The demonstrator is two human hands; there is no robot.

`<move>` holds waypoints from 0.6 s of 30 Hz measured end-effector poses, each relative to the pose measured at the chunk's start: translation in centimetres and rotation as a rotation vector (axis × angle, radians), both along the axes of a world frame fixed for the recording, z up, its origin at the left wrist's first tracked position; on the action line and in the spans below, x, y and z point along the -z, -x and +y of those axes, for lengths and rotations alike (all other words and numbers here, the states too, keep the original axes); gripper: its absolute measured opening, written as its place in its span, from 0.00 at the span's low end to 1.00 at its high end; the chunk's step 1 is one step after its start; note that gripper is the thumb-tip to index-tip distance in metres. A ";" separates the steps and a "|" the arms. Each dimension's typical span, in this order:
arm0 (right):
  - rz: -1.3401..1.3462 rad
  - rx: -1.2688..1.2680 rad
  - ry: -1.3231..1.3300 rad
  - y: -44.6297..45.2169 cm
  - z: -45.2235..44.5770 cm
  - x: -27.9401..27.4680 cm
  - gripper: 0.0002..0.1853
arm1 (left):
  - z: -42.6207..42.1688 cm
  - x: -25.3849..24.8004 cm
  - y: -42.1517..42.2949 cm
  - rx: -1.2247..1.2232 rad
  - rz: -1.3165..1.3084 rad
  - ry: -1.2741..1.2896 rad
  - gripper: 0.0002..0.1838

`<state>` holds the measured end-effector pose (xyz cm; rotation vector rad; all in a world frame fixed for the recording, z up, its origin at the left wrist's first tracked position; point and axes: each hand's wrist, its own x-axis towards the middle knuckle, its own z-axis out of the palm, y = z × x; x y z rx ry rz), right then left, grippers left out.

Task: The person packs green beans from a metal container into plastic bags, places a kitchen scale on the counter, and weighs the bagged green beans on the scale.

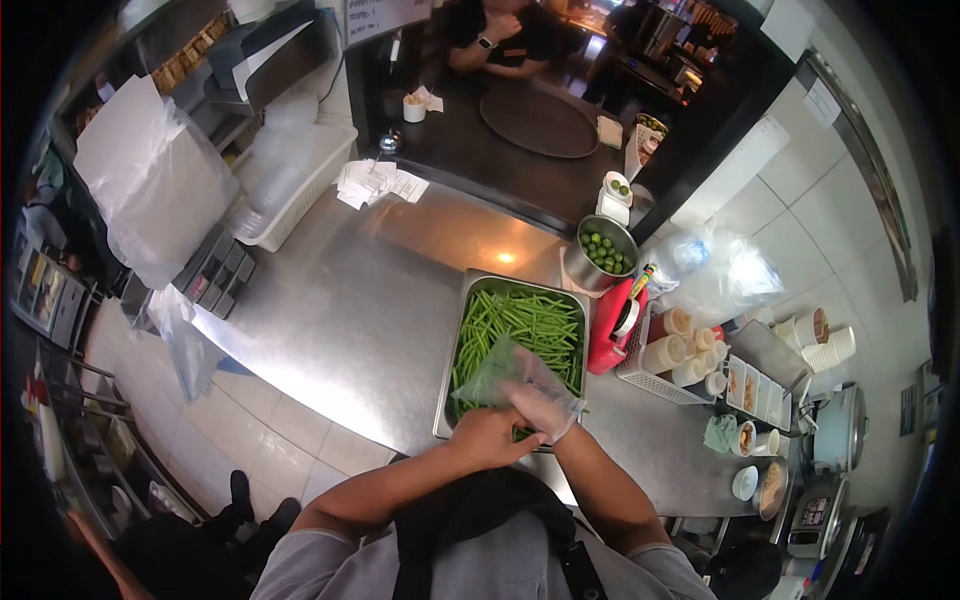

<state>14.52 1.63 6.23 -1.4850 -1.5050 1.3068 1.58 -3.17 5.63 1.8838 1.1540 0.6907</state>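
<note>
A deep steel pan point(582, 330) of long green beans point(520, 312) stands in front of me on the counter. Over its near half, my right hand point(540, 392) is inside a clear plastic bag point(492, 376); its fingers look stretched out, though the plastic blurs them. The loose end of the bag spreads above the beans. My left hand point(488, 437) is bare, at the pan's near edge beside my right wrist. Its fingers are curled and pinch what looks like the bag's edge there. Part of the near beans is hidden by my hands.
Right of the pan stand a steel pot of small green limes point(606, 253), a red container point(609, 330) and a basket of sauce bottles point(665, 353). Paper slips point(375, 183) and a white bin point(300, 190) are at the back left. A person point(500, 40) is beyond the pass window.
</note>
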 end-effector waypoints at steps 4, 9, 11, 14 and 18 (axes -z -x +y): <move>-0.007 -0.076 -0.014 0.2 1.1 1.3 0.21 | -0.1 -1.9 -0.1 0.138 0.167 -0.086 0.25; -0.164 -0.168 -0.037 0.3 2.8 2.7 0.18 | -0.4 -0.8 -1.5 0.102 0.098 -0.180 0.18; 0.144 -0.115 0.122 0.9 2.5 0.4 0.15 | -0.4 0.0 -1.5 0.109 0.083 -0.199 0.16; 0.260 -0.025 0.024 1.0 1.6 3.7 0.12 | -0.6 1.3 -1.6 0.218 0.058 -0.226 0.13; 0.157 0.038 0.242 0.6 2.0 8.6 0.10 | -0.5 0.3 -1.4 0.221 -0.069 -0.233 0.11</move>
